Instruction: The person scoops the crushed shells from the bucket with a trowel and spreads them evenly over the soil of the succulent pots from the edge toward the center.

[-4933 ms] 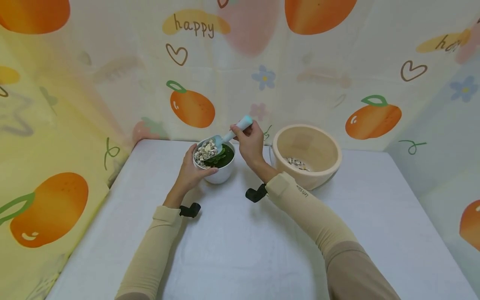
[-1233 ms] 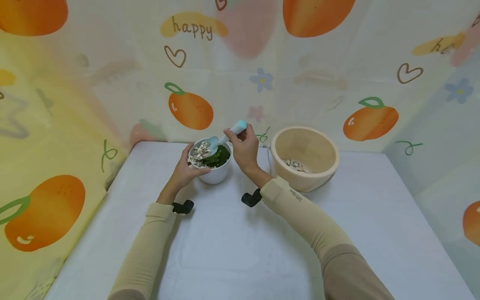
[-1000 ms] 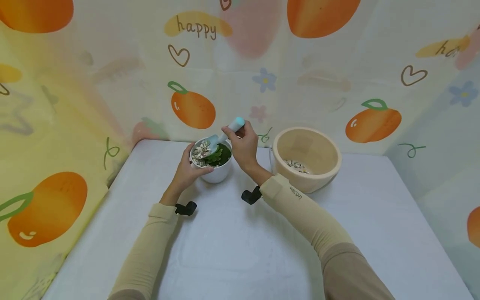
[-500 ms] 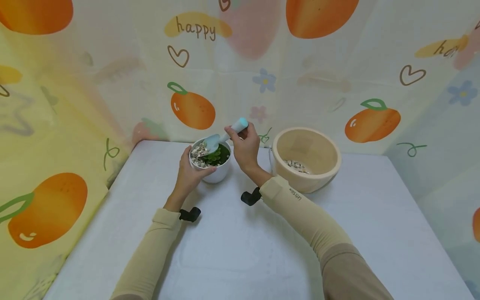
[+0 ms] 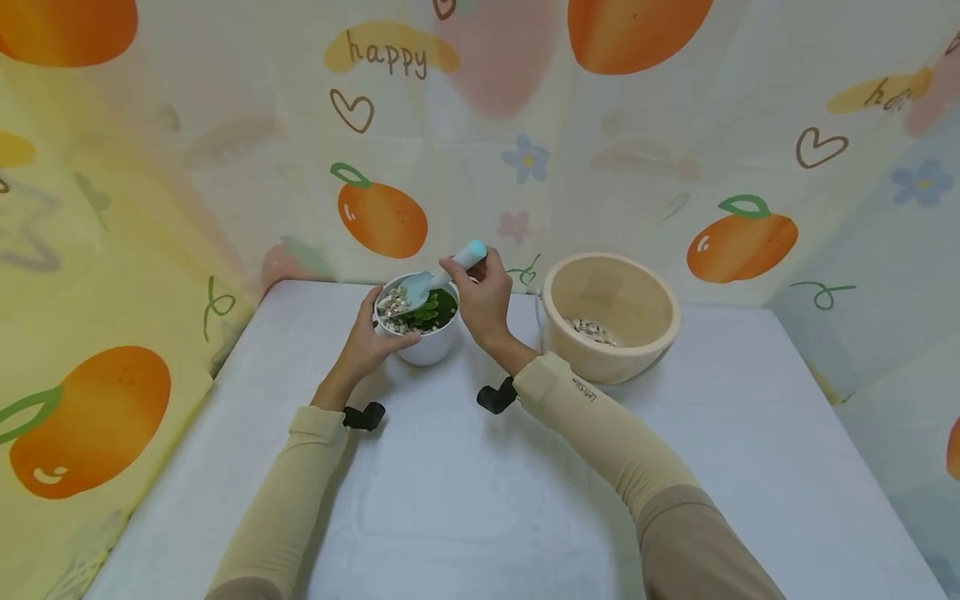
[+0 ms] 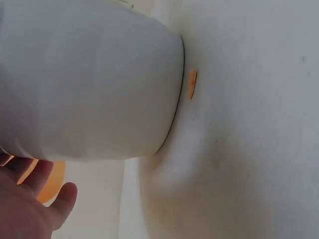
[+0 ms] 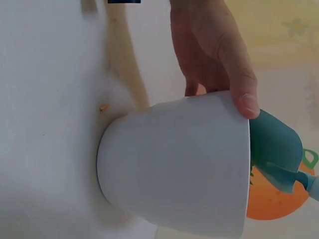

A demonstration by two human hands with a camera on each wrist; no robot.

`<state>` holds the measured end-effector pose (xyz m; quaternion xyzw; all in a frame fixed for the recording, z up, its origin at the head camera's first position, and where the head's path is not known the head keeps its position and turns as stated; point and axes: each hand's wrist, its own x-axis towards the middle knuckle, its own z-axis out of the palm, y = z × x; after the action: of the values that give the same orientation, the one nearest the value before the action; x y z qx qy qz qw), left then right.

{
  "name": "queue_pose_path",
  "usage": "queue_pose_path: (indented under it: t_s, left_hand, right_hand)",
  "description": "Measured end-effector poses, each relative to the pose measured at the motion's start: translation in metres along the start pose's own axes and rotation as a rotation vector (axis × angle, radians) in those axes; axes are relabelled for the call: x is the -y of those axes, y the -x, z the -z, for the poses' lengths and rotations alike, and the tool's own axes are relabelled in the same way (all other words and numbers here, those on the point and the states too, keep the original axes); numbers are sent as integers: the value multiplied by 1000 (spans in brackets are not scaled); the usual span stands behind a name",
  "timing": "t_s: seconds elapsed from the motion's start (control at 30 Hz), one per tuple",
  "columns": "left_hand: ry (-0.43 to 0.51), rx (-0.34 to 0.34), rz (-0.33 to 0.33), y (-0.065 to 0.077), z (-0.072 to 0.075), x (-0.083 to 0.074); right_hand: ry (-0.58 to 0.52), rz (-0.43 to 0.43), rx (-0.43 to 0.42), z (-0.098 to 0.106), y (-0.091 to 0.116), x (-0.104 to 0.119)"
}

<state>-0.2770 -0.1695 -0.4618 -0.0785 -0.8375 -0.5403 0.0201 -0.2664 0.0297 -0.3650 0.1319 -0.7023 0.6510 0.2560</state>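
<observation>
My left hand (image 5: 363, 343) holds a small white plant pot (image 5: 426, 352) at the left of its rim, thumb toward the front. Inside the pot grows a green succulent (image 5: 429, 313), with pale pebbles (image 5: 392, 305) beside it on the left. A light blue scoop (image 5: 417, 290) dips over the pebbles at the rim; my right hand (image 5: 486, 302) grips its handle. The right wrist view shows the scoop's blade (image 7: 274, 142) past the rim, near the left thumb. The pot (image 6: 99, 89) stands upright on the table; its contents are hidden in both wrist views.
To the right of the right hand stands a large beige bucket (image 5: 611, 362) with some pebbles (image 5: 591, 331) in its bottom. A tiny orange chip (image 6: 193, 83) lies by the pot's base on the white-covered table (image 5: 465, 492). A printed backdrop (image 5: 630, 192) rises behind.
Compared with about five seconds ago, the scoop has moved left and more of its bare blade shows. Over the last second it shifts slightly over the pebbles; the left hand keeps holding the pot.
</observation>
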Motion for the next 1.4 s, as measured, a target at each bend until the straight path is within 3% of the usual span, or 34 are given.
queue_pose_path:
  t_s: [0.13,0.37,0.6,0.77,0.97,1.23,1.4]
  left_hand:
    - [11,-8,17,0,-2,0]
    - [47,-83,7,7,-10,-5]
    - [25,-190,9,14,-21,-11]
    - [-13,-223,42,18,-24,-12]
    - [-26,-183,38,17,-18,-10]
    - [-36,-39,9,5,-3,-6]
    - [-15,-46,12,3,-5,-6]
  right_hand:
    - [17,5,0,1,3,18]
    - [20,29,-1,0,3,20]
    - [31,43,-33,-3,-6,-10]
    - [17,26,-17,-4,-4,-15]
    - [6,47,-11,-4,-1,-18]
    - [-10,74,-1,-5,0,-17]
    - [-9,114,-8,-6,-2,-13]
